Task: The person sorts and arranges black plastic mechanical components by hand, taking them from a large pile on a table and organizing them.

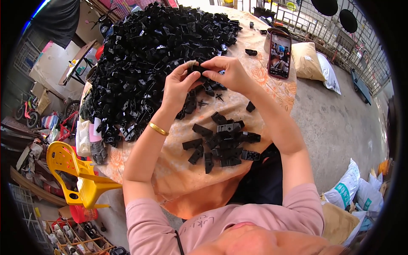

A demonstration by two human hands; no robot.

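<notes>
Both my hands meet above the table, near the edge of a large heap of black plastic parts (140, 63). Between my fingertips is a small black plastic part (196, 69), partly covered by the fingers. My left hand (178, 83) pinches it from the left, with a light-coloured covering on one finger. My right hand (227, 72) pinches it from the right. Closer to me, a smaller pile of black plastic pieces (227, 144) lies on the patterned tablecloth (170, 180).
A phone (279, 54) with a lit screen stands at the table's right side. A yellow plastic chair (80, 178) is at the left, beside a dark grey glove (99, 152) on the table edge. Filled sacks (307, 60) rest on the floor to the right.
</notes>
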